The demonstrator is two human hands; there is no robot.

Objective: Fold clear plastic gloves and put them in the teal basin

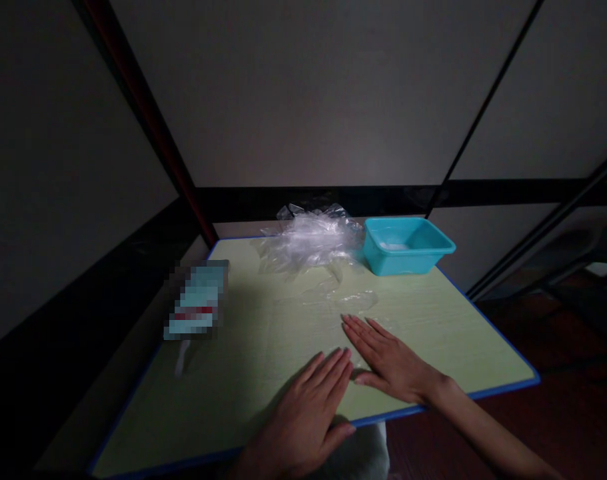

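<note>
My left hand [308, 413] lies palm down at the front edge of the pale yellow-green table [233, 373], its fingers stretched out. To its right, my right hand [390, 360] also rests flat, fingers extended toward the upper left. Under and just beyond the hands is a thin clear plastic sheet or bag [356, 300], its outline hard to make out. A crumpled heap of clear plastic bags [316, 240] sits at the back of the table.
A turquoise plastic basin [403, 260] stands at the back right of the table. At the left edge lies a blurred-out teal object [198, 300] with a small whitish piece [182, 358] below it. Pale wall panels rise behind the table.
</note>
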